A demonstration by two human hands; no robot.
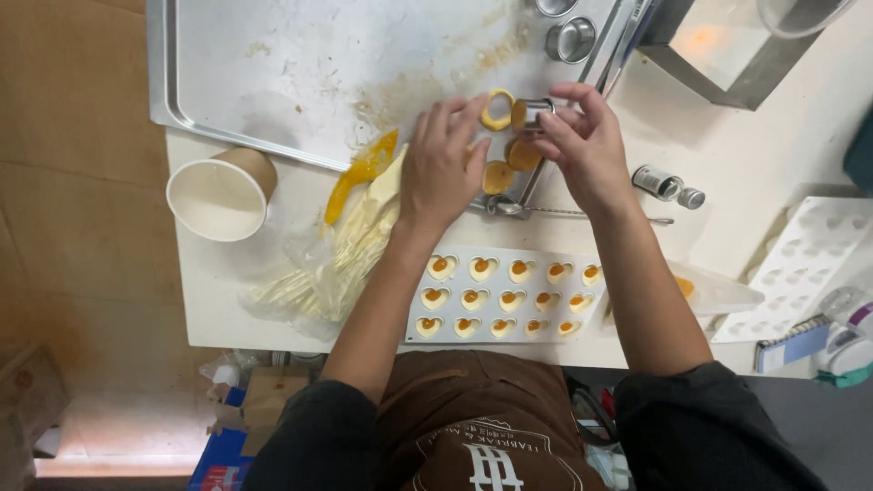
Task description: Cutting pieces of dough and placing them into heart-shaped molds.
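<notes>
My right hand (587, 145) grips a small metal ring cutter (536, 111) with an orange disc at its end. My left hand (443, 164) rests on the tray edge, fingertips at a pale ring of cut paste (496, 109). Two round orange discs (511, 164) lie just below, between both hands. In front of me sits a white mould (505, 298) of heart cavities, each filled with cream and an orange centre.
A metal baking tray (300, 64) covers the back left, smeared, with two metal cutters (570, 38). A paper cup (223, 193) stands at the left, a used piping bag (336, 259) beside it. A small vial (668, 185), a spoon (546, 211) and an empty white mould (805, 264) lie right.
</notes>
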